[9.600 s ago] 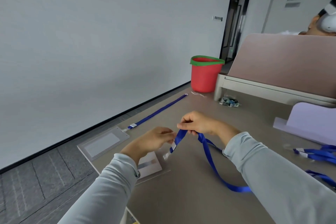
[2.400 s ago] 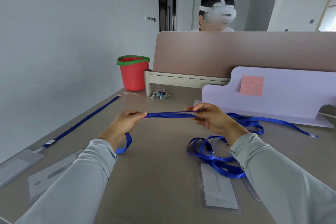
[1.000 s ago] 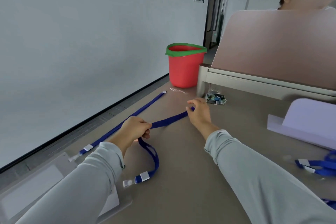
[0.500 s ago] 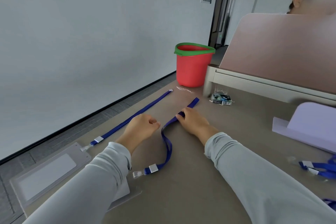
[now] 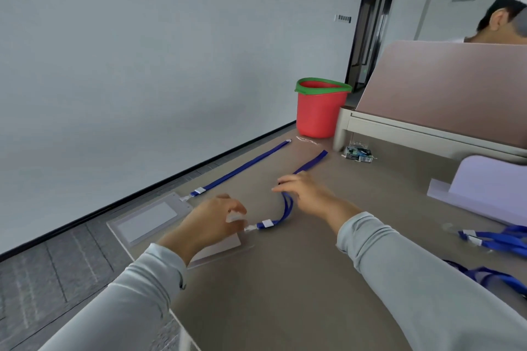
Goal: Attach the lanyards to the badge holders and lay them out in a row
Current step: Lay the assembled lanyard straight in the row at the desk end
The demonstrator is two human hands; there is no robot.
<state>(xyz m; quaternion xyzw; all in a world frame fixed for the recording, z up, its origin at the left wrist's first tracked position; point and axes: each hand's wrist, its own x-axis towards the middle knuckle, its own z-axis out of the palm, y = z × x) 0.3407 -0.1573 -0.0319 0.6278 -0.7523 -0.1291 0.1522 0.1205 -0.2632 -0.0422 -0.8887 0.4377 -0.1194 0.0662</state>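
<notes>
Near the table's left edge lies one badge holder (image 5: 148,219), its blue lanyard (image 5: 242,168) stretched straight towards the far end. A second badge holder (image 5: 219,248) lies beside it, mostly under my left hand (image 5: 211,222). Its lanyard (image 5: 286,208) runs from the white clip (image 5: 251,227) in a bend and on to the far end. My left hand's curled fingers are at that clip, but blur hides whether they pinch it. My right hand (image 5: 308,196) rests on the strap's middle with its fingers spread.
A red bucket (image 5: 319,111) with a green rim stands at the far end beside a pink divider (image 5: 442,88). A small packet (image 5: 358,151) lies below it. A lilac stand (image 5: 490,188) and loose blue lanyards (image 5: 496,242) are at the right. A person sits behind the divider.
The second lanyard has been laid down beside the first. My left hand has moved down to its clip end, and my right hand has slid back along the strap and spread its fingers.
</notes>
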